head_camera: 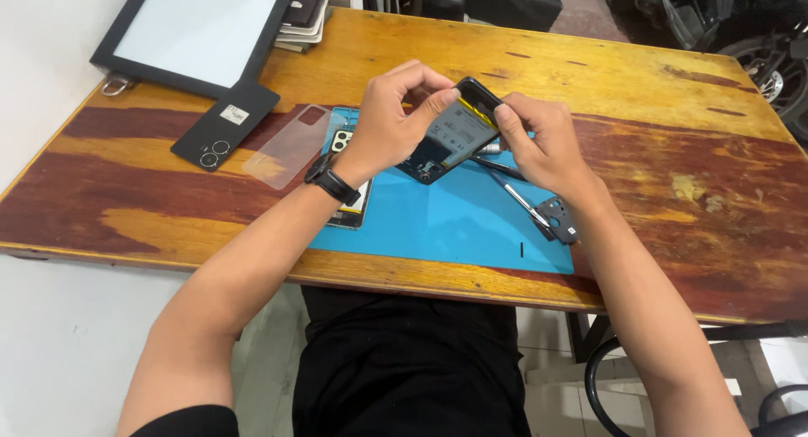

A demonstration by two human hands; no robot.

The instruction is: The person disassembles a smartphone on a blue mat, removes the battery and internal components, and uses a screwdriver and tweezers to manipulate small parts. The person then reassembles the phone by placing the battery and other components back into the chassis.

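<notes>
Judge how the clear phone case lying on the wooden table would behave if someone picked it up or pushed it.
The clear phone case looks thin and see-through, so it is probably light and somewhat bendy. It lies flat on the wooden table, so a push would likely slide it rather than tip or roll it.

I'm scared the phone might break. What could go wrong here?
1. The opened phone is held in the air by the left hand and right hand; if it slips, it may hit the wooden table.
2. Its insides are uncovered, so fingers might press on delicate parts.
3. The small black part lies near the blue mat's edge, and a forearm could knock it away.
</notes>
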